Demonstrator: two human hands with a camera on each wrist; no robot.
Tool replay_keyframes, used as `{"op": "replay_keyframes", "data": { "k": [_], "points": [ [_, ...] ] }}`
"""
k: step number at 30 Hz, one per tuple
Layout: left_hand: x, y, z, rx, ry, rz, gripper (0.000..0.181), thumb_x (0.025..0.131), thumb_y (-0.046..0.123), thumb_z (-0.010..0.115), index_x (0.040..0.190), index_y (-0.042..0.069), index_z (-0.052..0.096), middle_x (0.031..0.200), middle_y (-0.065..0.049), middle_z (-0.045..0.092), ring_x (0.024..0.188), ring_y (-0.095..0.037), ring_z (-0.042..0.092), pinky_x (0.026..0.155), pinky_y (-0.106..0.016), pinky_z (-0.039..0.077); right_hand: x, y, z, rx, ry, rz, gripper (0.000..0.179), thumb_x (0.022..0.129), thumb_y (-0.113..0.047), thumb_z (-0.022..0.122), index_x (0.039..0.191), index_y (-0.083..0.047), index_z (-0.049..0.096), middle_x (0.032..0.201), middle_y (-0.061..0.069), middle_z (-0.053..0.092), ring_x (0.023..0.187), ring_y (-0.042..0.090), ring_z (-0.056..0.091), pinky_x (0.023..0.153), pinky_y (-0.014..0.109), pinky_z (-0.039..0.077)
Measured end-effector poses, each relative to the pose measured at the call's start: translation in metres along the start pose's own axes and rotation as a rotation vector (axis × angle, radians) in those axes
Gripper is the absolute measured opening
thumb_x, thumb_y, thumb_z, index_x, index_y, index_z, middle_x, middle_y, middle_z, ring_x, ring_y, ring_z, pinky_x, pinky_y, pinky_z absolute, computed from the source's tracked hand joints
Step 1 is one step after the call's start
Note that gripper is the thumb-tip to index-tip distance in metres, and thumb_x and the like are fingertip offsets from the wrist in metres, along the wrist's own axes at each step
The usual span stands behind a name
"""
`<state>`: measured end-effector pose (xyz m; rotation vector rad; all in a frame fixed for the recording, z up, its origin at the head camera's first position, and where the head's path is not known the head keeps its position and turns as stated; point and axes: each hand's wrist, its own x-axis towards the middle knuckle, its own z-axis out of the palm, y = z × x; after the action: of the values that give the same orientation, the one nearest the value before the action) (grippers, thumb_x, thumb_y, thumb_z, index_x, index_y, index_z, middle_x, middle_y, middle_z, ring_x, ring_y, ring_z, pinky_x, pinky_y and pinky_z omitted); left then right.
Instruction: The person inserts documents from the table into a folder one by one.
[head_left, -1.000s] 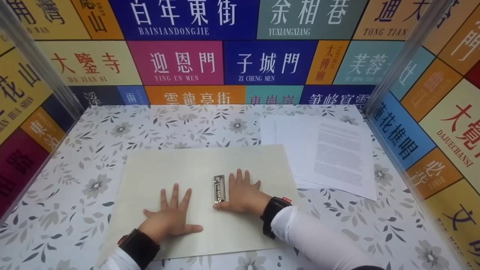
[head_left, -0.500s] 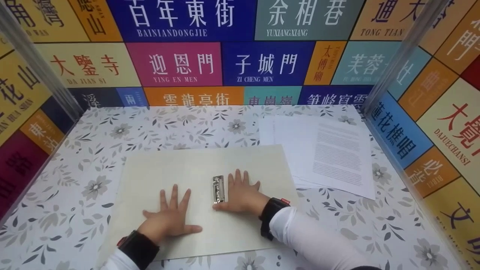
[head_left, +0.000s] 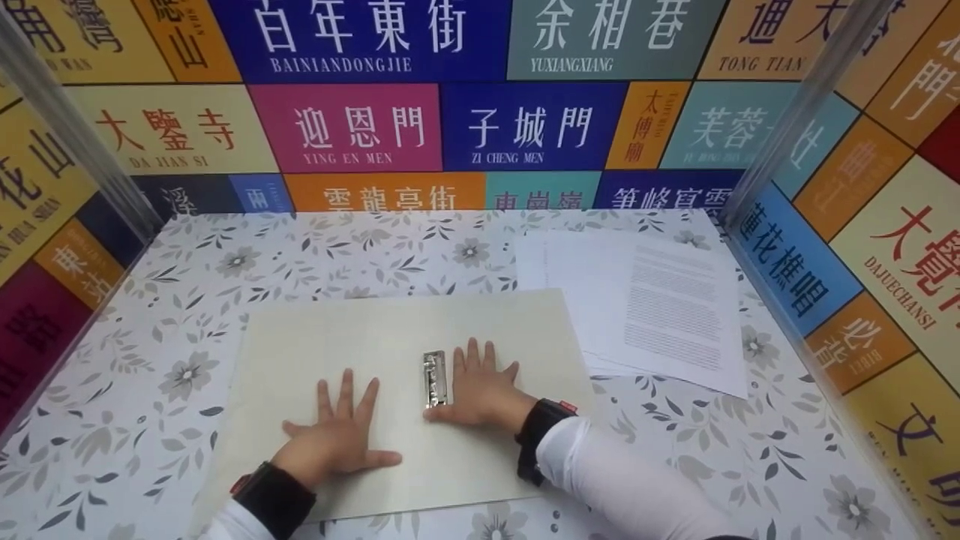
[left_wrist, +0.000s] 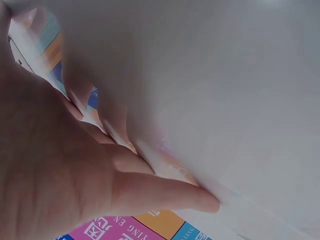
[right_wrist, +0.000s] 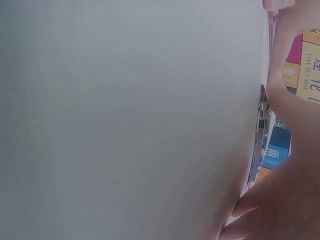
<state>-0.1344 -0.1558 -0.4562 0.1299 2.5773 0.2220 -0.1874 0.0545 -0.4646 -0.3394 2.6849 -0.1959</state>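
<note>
A cream folder [head_left: 300, 337] lies spread flat on the table, with a metal clip [head_left: 434, 379] fixed near its middle. My left hand [head_left: 330, 446] rests palm down on the folder's left half, fingers spread and thumb pointing right. On the right half lies my right hand [head_left: 484, 390], also palm down, its thumb at the clip's lower end. The left wrist view shows the left thumb [left_wrist: 165, 194] flat against the pale folder surface. From the right wrist, the clip [right_wrist: 261, 132] appears beside the right hand [right_wrist: 285, 200]. Neither hand holds anything.
Printed paper sheets [head_left: 671, 315] lie at the back right, partly beside the folder's upper right corner. The table [head_left: 187, 375] has a floral cover. Panels with coloured signs [head_left: 345, 127] stand at the back and both sides.
</note>
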Motion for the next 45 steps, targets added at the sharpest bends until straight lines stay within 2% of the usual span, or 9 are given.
{"op": "replay_keyframes", "data": {
  "k": [4,12,27,45],
  "points": [
    [0.0,-0.002,0.0,-0.017,0.002,-0.006,0.124,0.067,0.08,0.06,0.157,0.015,0.004,0.157,-0.026,-0.018,0.138,-0.058,-0.017,0.081,-0.091,0.006,0.001,-0.002,0.001,0.016,0.009,-0.009,0.116,0.075,-0.079,0.055,0.155,-0.005,0.015,0.161,0.02,0.004,0.148,0.044,0.004,0.108,0.075,0.015],
    [-0.001,-0.002,0.002,-0.01,0.018,0.007,0.122,0.068,0.08,0.059,0.156,0.014,0.006,0.157,-0.027,-0.017,0.138,-0.06,-0.015,0.081,-0.091,0.009,0.001,-0.003,-0.001,0.001,-0.022,0.001,0.116,0.075,-0.078,0.055,0.155,-0.004,0.014,0.162,0.019,0.003,0.148,0.043,0.003,0.108,0.075,0.015],
    [0.0,0.0,0.003,-0.014,-0.006,-0.012,0.125,0.066,0.081,0.06,0.157,0.015,0.004,0.158,-0.025,-0.018,0.138,-0.058,-0.018,0.082,-0.091,0.006,0.0,-0.004,-0.004,0.007,-0.026,0.002,0.115,0.075,-0.074,0.061,0.154,-0.003,0.015,0.161,0.021,0.003,0.147,0.046,0.004,0.107,0.076,0.015],
    [0.002,0.001,0.004,-0.005,0.028,0.01,0.124,0.067,0.081,0.059,0.156,0.013,0.007,0.157,-0.028,-0.016,0.137,-0.061,-0.015,0.079,-0.091,0.01,0.0,-0.004,-0.011,0.035,-0.073,0.001,0.113,0.078,-0.068,0.063,0.154,-0.002,0.013,0.161,0.024,0.001,0.147,0.047,0.001,0.109,0.075,0.012]
  ]
}}
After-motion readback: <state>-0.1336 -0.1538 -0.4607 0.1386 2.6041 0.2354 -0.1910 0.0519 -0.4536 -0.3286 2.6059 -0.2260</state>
